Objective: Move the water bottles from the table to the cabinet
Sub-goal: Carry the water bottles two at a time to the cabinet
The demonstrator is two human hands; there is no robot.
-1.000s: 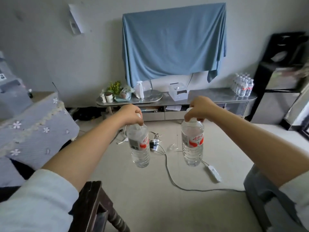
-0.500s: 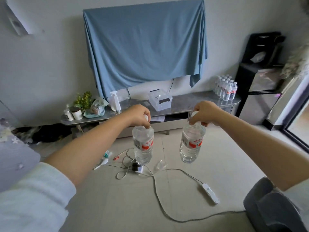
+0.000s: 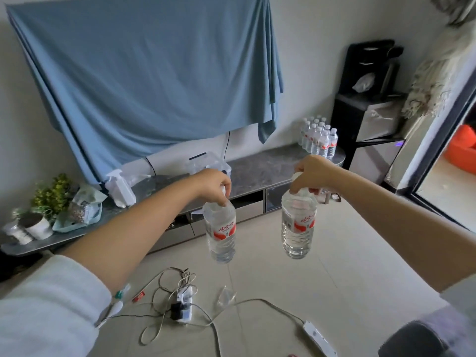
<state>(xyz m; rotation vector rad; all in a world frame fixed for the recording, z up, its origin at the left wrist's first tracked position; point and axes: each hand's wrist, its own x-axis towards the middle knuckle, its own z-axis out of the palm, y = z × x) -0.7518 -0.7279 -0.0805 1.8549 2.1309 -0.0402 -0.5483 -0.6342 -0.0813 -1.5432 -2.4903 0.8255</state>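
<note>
Nearest the camera, two white sleeves [image 3: 46,300] framed the view, and both bare forearms reached forward over the pale tiled floor [image 3: 347,253]. On that floor, below the arms, lay a tangle of cables [image 3: 164,292] around a small white and black adapter [image 3: 184,305], with a white cord running right to a slim white switch box [image 3: 318,337]; a grey rounded cushion edge [image 3: 417,341] showed at the lower right corner. The left hand [image 3: 213,184] had its fingers curled over the cap of a clear water bottle [image 3: 221,233], gripping it at the neck so that it hung upright in the air, its red label facing the camera. The right hand [image 3: 313,173] gripped a second water bottle [image 3: 298,225] the same way, fingers clenched round its cap and neck, that bottle also hanging upright and clear of the floor, well apart from the first. Beyond the hands ran a long low cabinet with a dark grey surface [image 3: 265,168]. At its left end stood a small green plant [image 3: 50,194], a white cup [image 3: 38,226] and a pale spray bottle [image 3: 119,189]; near the middle sat a clear plastic box [image 3: 206,164], partly hidden by the left hand. At the far right end of the surface a cluster of water bottles [image 3: 318,137] stood together, upright, close to the wall. A blue cloth [image 3: 144,73] hung on the wall above the cabinet, and a black stand [image 3: 368,99] stood just beside the cabinet's right end.
</note>
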